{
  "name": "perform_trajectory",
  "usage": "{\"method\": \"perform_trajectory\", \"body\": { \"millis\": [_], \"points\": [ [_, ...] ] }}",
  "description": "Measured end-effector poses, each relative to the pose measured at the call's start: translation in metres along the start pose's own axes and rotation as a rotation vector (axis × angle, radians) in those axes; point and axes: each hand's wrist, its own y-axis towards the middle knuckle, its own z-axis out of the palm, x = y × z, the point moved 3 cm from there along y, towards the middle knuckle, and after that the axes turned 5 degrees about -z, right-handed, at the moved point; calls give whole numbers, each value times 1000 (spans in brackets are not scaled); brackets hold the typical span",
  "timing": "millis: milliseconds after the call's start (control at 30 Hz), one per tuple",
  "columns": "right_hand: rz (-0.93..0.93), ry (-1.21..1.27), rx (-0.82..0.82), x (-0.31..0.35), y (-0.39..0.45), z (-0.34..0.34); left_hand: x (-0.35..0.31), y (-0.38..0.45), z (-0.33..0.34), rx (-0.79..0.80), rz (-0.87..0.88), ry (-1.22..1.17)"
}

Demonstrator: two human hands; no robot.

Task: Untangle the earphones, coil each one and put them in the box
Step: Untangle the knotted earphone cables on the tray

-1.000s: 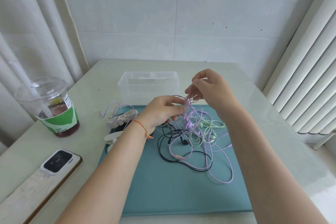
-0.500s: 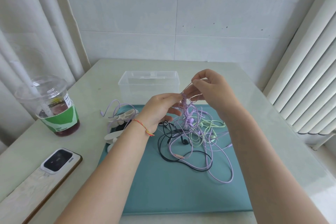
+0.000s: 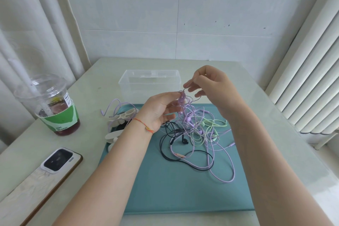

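The tangle of earphones (image 3: 194,134) lay on the teal mat (image 3: 165,189), purple, black and pale green cords looped through one another, and you had its top drawn up off the mat into a purple knot (image 3: 182,98) held between your hands, likely so the slack cords hung free and showed where they crossed. Your left hand (image 3: 159,110) pinched that knot between thumb and fingertips, apparently as the anchor. Your right hand (image 3: 209,83) was above and just beside it, fingers curled and pinching a thin purple strand, probably to work it out of the knot. No earphone was freed or coiled yet. The clear box (image 3: 149,83) stood open just behind the mat, within easy reach for the coils to come, and looked to hold nothing. At the mat's left edge lay another purple cord (image 3: 114,108) with some white pieces (image 3: 121,117) I couldn't identify. Well to the left, apart from the work, stood a lidded drink cup (image 3: 53,104) and a phone (image 3: 58,158) lying face down on the table (image 3: 275,134).
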Motion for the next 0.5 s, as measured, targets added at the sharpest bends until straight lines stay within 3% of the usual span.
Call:
{"method": "perform_trajectory", "body": {
  "millis": [133, 300, 500],
  "points": [
    [24, 60, -1, -3, 1, 3, -1, -2, 0, -40, 62, 38],
    [145, 371, -101, -5, 0, 1, -5, -3, 1, 22, 116, 26],
    [214, 537, -61, -6, 0, 1, -3, -6, 5, 52, 81, 120]
  ]
}}
